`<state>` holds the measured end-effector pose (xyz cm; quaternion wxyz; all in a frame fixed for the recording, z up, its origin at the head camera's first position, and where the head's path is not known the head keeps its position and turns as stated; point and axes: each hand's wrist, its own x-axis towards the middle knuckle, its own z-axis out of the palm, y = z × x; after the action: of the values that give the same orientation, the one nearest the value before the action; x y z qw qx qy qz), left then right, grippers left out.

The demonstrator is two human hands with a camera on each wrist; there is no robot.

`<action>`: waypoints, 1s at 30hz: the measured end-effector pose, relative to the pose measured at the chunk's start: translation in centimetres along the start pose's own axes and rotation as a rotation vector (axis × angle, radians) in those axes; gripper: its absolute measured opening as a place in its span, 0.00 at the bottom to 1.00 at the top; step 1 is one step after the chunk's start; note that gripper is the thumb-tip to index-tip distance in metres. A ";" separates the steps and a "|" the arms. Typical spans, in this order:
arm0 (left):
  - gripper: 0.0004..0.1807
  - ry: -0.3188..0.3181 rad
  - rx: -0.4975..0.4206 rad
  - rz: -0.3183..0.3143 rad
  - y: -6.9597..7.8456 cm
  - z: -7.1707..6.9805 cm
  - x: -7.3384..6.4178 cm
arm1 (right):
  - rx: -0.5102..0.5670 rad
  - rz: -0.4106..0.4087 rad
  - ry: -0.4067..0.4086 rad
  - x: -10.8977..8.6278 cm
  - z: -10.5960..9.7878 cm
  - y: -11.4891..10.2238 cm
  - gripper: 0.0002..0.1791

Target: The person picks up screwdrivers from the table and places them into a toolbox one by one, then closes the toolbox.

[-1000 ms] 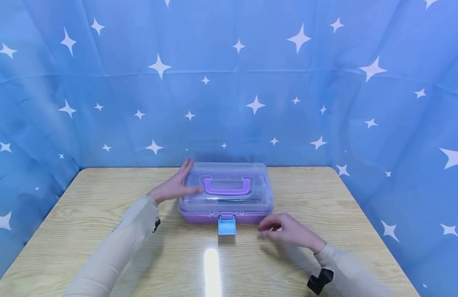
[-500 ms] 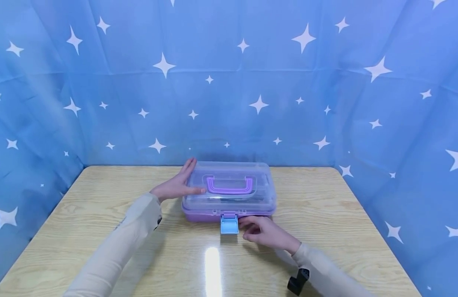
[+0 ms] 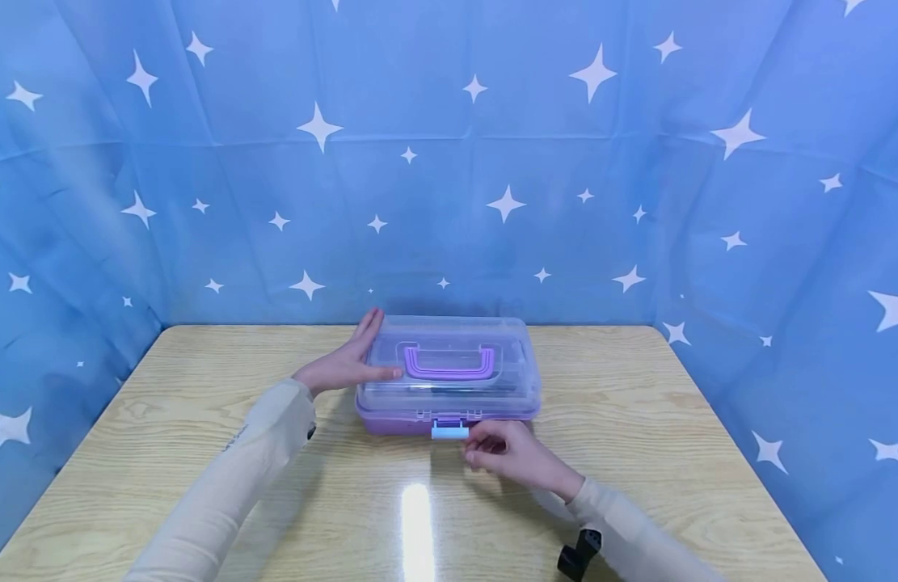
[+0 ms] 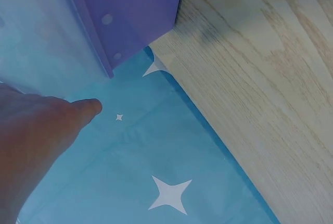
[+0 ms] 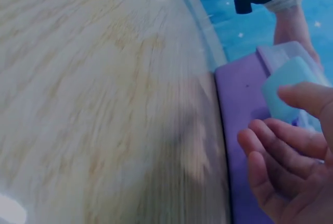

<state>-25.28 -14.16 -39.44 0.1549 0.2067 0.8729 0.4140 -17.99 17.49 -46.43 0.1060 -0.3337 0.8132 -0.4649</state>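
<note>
A purple plastic storage box with a clear lid and a purple carrying handle stands at the back of the table. On its left end rests my left hand, fingers spread along the lid's edge and thumb lying on top. The left wrist view shows only part of that hand beside the box. At the front, my right hand is at the light blue latch, its fingers loosely bent. In the right wrist view the thumb overlaps the latch; whether it touches is unclear.
The box stands on a light wood-grain table, close to its back edge. Blue star-patterned cloth hangs behind and at both sides. Black wrist devices sit on the sleeved arms.
My right hand has moved left along the box front to the latch. The latch, seen broad before, now shows as a narrow strip. My left hand has stayed on the lid.
</note>
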 end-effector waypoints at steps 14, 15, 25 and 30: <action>0.64 -0.009 -0.010 0.012 -0.1 0.0 0.0 | 0.063 0.239 0.148 1.0 0.3 -2.5 0.25; 0.64 -0.010 -0.011 0.010 -0.1 0.0 0.0 | 0.075 0.254 0.158 1.0 0.4 -2.5 0.26; 0.64 -0.019 -0.019 0.014 -0.2 0.0 0.1 | 0.058 0.363 0.208 1.6 0.7 -3.1 0.33; 0.63 -0.017 -0.018 0.017 -0.2 -0.1 0.1 | 0.069 0.372 0.179 1.6 1.0 -2.9 0.31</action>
<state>-25.42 -14.26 -39.53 0.1608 0.2164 0.8659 0.4213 -17.47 14.76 -44.31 0.1286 -0.1314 0.8505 -0.4929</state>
